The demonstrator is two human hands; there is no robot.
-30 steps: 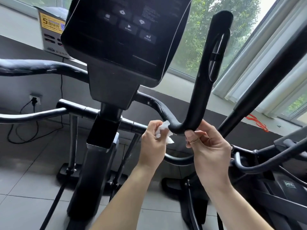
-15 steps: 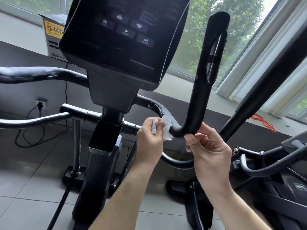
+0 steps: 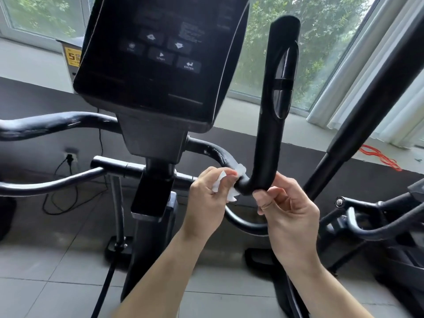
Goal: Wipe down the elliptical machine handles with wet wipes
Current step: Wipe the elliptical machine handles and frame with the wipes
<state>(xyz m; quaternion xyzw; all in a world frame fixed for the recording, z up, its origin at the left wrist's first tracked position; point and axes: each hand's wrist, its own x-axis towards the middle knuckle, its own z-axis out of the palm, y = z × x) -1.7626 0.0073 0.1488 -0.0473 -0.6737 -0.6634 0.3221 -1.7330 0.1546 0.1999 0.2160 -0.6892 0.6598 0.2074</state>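
Observation:
The elliptical's black right handle [image 3: 273, 125] rises upright from a curved bend below the console [image 3: 156, 56]. My left hand [image 3: 206, 203] pinches a white wet wipe [image 3: 231, 193] and wraps it round the bend, just left of the upright part. My right hand [image 3: 289, 212] sits under the bend, its curled fingertips touching the underside of the handle. The left handle [image 3: 57, 125] runs off to the left, with scuffed pale marks on it.
A second machine's thick black bar [image 3: 376, 106] slants across the right side, with more black arms [image 3: 378, 226] below it. A box [image 3: 72, 58] stands on the window ledge behind the console. Cables [image 3: 68, 180] hang from a wall socket at the left. Grey floor tiles lie below.
My left hand has slid the wipe along the bend, first up to the left, then back toward the upright. My right hand has stayed under the bend. The view has shifted slightly.

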